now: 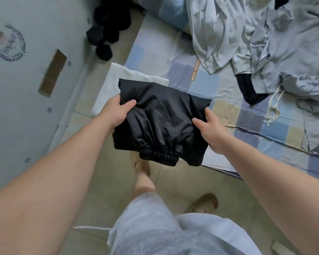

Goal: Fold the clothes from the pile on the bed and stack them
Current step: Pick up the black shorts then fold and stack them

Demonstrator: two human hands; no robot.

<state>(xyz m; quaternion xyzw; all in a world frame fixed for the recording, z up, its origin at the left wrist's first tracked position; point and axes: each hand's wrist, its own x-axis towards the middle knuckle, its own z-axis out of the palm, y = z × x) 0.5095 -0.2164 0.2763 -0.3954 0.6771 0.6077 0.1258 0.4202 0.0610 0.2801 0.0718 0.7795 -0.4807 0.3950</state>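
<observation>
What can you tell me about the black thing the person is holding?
The black garment is folded into a thick, square bundle. Its cloth looks smooth and shiny, with soft wrinkles. A gathered elastic band shows at its near edge. The left hand grips its left side and the right hand its right, holding it up at the edge of the bed. A folded white cloth lies just beyond it.
</observation>
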